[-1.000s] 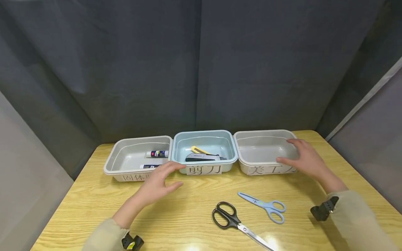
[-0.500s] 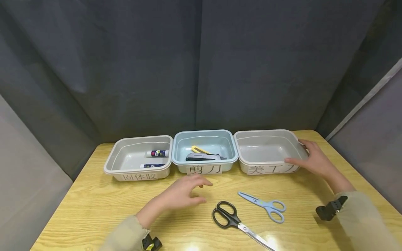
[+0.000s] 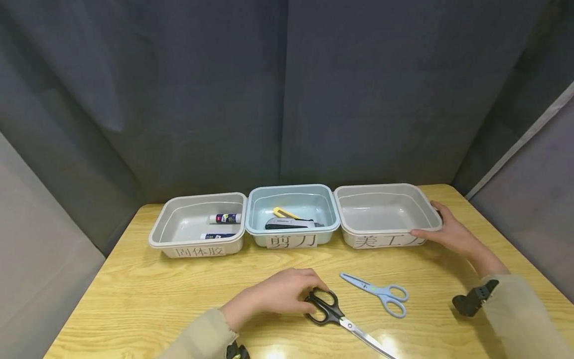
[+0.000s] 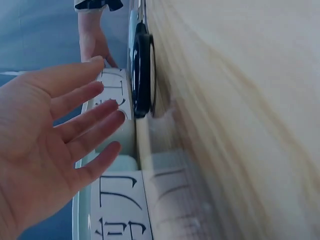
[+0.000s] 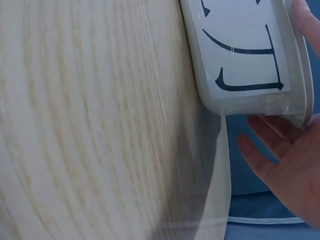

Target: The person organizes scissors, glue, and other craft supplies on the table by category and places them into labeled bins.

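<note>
My left hand is at the looped handles of the black-handled scissors, thumb and fingers apart around the near loop in the head view. In the left wrist view its fingers are spread and a gap shows between them and the black handle. Light blue scissors lie to the right on the table. My right hand rests at the front right corner of the right grey bin; its thumb touches the front rim, and its loosely extended fingers lie along the side, partly hidden.
A blue bin in the middle holds a yellow utility knife and a grey utility knife. The left grey bin holds two glue sticks. All bins carry paper labels. A dark curtain hangs behind the table.
My left hand has moved right and toward me, from in front of the left and middle bins to the black scissors. The right hand has shifted slightly right to the bin's corner.
</note>
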`<state>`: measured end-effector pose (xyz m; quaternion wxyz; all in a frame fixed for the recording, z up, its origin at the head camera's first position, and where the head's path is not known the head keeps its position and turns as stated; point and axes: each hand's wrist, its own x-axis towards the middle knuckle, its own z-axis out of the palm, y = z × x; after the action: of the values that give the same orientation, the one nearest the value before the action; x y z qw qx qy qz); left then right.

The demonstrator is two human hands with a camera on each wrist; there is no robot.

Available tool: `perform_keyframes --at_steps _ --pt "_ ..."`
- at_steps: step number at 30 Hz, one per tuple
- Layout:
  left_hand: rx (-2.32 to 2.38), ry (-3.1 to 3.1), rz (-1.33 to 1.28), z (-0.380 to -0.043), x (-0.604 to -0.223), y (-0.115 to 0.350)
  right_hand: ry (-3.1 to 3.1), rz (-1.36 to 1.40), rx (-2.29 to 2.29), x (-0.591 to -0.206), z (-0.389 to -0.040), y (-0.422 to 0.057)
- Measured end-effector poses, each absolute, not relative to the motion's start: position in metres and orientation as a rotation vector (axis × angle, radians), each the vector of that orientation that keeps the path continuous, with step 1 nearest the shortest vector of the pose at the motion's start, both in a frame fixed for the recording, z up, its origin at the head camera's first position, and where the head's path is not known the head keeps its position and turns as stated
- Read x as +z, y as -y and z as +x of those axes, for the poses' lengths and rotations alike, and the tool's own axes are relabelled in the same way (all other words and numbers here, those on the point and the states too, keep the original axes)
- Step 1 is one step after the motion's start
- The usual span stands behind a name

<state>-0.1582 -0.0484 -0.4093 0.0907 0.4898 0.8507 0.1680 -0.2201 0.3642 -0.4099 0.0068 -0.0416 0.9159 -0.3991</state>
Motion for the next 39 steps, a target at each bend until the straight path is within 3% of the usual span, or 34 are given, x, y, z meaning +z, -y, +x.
perform_keyframes --at_steps 15,39 --pt "0.208 -2.592 1.545 -0.154 -0.415 0.031 -2.832 -0.179 -1.287 -0.416 -0.218 -0.375" --pt "0.268 -2.54 1.579 -0.159 -0.423 0.026 -2.833 -0.199 -1.349 -0.42 -0.217 -0.376"
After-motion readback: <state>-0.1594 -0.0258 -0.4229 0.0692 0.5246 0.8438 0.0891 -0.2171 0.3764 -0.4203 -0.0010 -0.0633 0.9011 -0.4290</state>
